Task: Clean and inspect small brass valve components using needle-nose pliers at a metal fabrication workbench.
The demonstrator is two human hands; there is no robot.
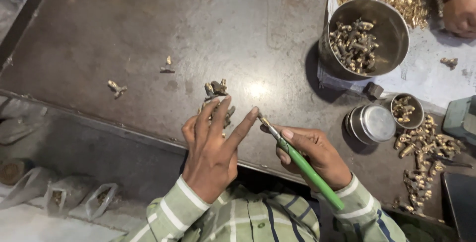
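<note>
Head view, a person seated at a dark metal bench. The left hand is closed around a cluster of small brass fittings, a few of which stand clear above the fingertips; its index finger is stretched out to the right and touches the metal tip of the tool. The right hand grips a green-handled pick like a pen, the handle running back toward the striped sleeve and the point aimed at the left hand.

Step in hand, as judged from the pose — working one fitting at a time with the pick while the rest are kept in the palm. The next move would call for a steady tip, guided by the outstretched finger, and a firm hold so the loose pieces do not slip.

Taking the large steel bowl of fittings as landmark: the held cluster lies well to its left and nearer the person; a small steel cup and a lidded tin sit just below it; a loose pile of fittings lies below and to its right. Another person's hand — with a wristband — rests to the bowl's right. Two stray fittings lie far to its left.
</note>
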